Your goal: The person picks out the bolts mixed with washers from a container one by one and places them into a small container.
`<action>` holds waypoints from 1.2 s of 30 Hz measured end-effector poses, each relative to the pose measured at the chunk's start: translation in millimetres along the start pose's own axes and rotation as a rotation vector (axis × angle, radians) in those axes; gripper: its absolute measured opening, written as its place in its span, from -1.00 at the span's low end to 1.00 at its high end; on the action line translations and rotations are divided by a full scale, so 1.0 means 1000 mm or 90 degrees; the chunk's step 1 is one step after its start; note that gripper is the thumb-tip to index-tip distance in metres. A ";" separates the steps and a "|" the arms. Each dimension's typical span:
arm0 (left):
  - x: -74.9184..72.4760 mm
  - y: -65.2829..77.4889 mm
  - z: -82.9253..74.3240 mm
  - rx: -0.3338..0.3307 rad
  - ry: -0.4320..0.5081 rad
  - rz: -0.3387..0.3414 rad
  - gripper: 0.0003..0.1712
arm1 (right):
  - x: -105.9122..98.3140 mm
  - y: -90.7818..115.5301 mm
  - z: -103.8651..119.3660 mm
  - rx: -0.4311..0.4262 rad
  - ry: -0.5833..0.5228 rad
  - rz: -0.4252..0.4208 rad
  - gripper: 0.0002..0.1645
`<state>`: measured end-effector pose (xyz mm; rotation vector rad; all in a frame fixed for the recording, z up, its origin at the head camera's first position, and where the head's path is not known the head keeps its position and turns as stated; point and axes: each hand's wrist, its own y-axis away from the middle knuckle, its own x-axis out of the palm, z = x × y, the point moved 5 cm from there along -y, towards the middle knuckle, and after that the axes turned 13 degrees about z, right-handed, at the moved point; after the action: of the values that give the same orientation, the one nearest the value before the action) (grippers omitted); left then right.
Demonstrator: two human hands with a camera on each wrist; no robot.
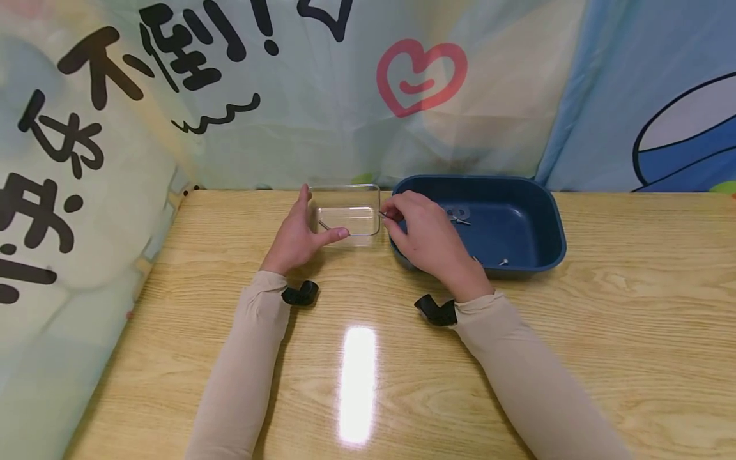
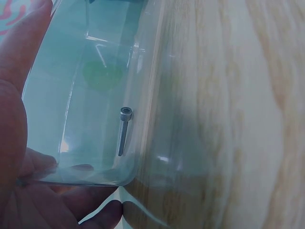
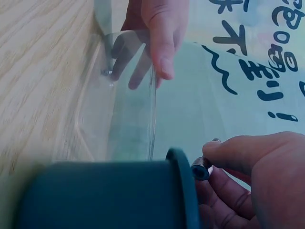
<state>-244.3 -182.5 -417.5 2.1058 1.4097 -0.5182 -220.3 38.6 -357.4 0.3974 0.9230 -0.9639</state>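
Note:
My left hand [image 1: 299,236] grips the left end of a clear plastic box [image 1: 359,220], its thumb over the front rim and the other fingers around the end wall. Inside that box lies one socket head screw [image 2: 124,131], close to the thumb in the head view. Between thumb and fingers, my right hand [image 1: 425,233] pinches another socket head screw [image 3: 201,169] by the box's right end. This hand is above the left rim of a dark blue bin [image 1: 531,223]. The right wrist view shows the held screw's hex socket facing the camera.
In the blue bin are a few metal screws [image 1: 462,222], a small bolt [image 1: 503,262] and some flat, see-through round pieces [image 1: 458,211]. Both containers stand at the back of the wooden table [image 1: 368,287], against a printed cloth [image 1: 322,128].

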 end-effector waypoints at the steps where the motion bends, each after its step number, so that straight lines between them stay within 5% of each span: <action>1: 0.000 0.000 0.000 0.001 0.000 0.001 0.43 | 0.001 -0.001 0.001 -0.004 0.001 -0.003 -0.83; 36: -0.001 -0.001 0.001 0.007 -0.011 0.002 0.42 | 0.033 -0.029 0.016 -0.016 0.106 0.043 -0.80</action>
<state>-245.9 -183.6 -418.6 2.1076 1.3965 -0.5419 -228.6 -4.6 -372.4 0.4903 1.0651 -0.8667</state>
